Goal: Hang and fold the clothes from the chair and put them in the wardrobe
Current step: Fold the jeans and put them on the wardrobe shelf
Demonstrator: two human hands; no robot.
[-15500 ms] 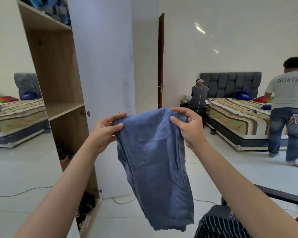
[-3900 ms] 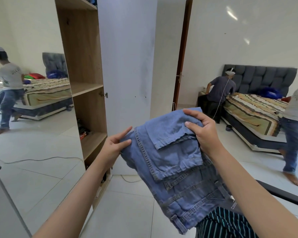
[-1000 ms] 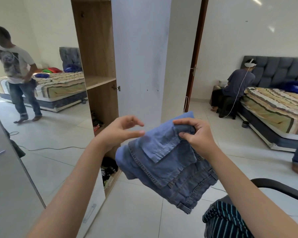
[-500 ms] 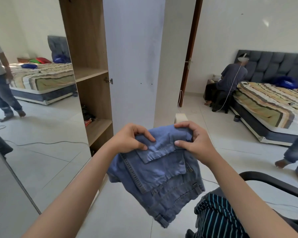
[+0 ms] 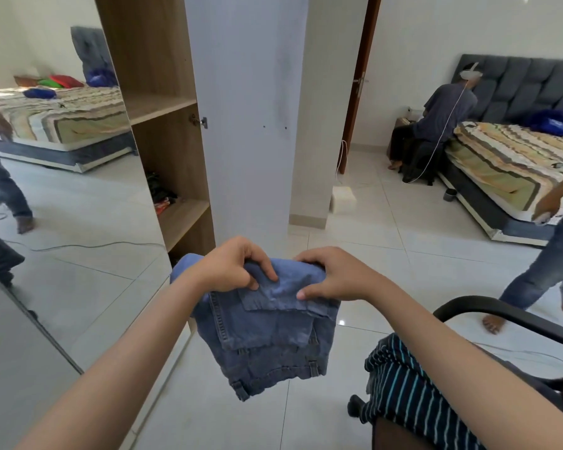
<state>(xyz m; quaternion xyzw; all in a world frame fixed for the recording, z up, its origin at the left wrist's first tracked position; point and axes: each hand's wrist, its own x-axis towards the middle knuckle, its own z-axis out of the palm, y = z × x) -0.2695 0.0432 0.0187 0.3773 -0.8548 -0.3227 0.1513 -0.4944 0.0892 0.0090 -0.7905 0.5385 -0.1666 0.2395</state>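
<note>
Both hands clamp the folded jeans in the air before the open wardrobe.

The left hand (image 5: 233, 267) and right hand (image 5: 333, 276) pinch the top fold of the jeans (image 5: 270, 326), fingers curled into the denim; a second ago the left hand was loose, so the fold looks finished and ready to shelve; beyond the grip, the wardrobe (image 5: 163, 102) has a bare middle shelf (image 5: 156, 107) and small dark items lower; right of the grip, a striped garment (image 5: 403, 388) waits on the chair (image 5: 501, 311).

head: worn on the person's head; faces forward and down | close above hands (image 5: 283, 277); single view
</note>
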